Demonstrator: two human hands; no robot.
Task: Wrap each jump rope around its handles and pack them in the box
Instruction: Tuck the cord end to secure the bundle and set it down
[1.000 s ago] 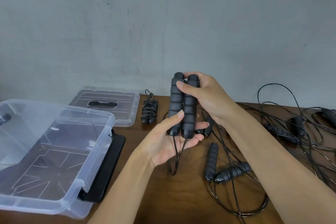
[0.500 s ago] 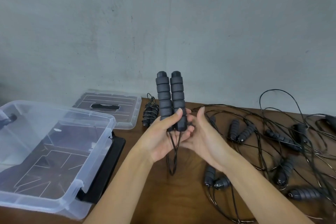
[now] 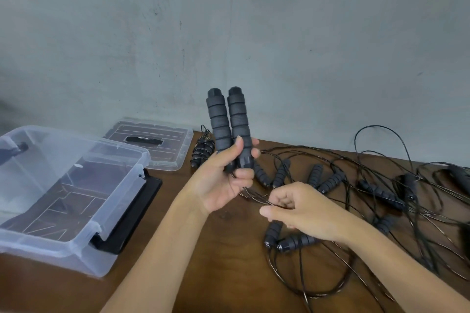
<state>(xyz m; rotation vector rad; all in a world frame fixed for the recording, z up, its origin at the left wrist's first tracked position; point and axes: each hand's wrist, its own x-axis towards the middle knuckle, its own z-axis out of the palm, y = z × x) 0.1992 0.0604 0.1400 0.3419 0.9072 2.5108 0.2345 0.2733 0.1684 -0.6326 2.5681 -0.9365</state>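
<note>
1. We see the left hand raised above the middle of the desk, its fingers and thumb curled round the lower ends of a pair of black foam handles, which stand upright side by side and touch along their length.
2. We see the right hand just beside and below the left, thumb and forefinger pinched on the thin black rope that runs from the bottom of the held handles; its other fingers are curled in.
3. At the desk's left edge sits the clear plastic box, open, with a black latch flap hanging on its right side. We cannot tell what the dark object at its far left corner is.
4. The clear lid lies flat at the desk's back edge, just behind the box.
5. A wrapped jump rope lies at the back edge, between the lid and the left hand.
6. Over the right half of the desk we see loose handles tangled in black cord, reaching to the right edge.
7. Two more handles lie near the front, partly under the right wrist, with rope looping toward the front edge.
</note>
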